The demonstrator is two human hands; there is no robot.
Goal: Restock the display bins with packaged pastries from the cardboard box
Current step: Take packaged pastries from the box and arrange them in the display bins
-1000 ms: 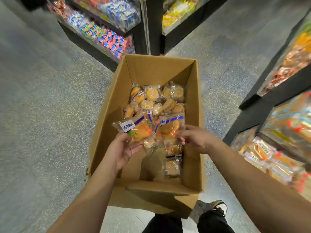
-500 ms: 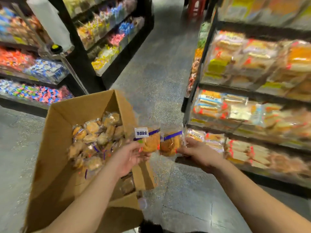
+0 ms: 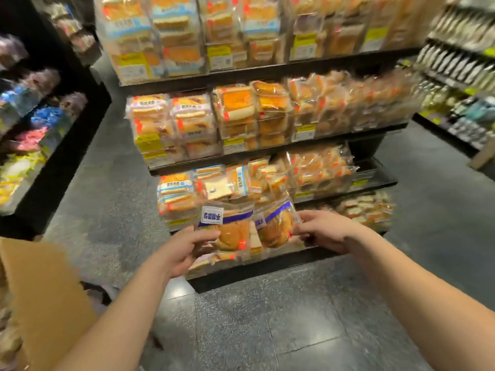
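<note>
I hold two clear packets of golden pastries with blue bands side by side in front of the lowest display bin. My left hand grips the left pastry packet, which bears a white label. My right hand pinches the right pastry packet at its right edge. The cardboard box shows only as a brown wall at the lower left; its contents are out of view.
The black tiered shelf unit ahead holds several bins packed with wrapped breads and cakes. Another dark shelf of coloured sweets stands left, a third shelf far right. Grey speckled floor lies between me and the shelf.
Both hands lifted the two packets out of the box and carried them right and forward to the lowest shelf bin. My view swung from the box to the shelves.
</note>
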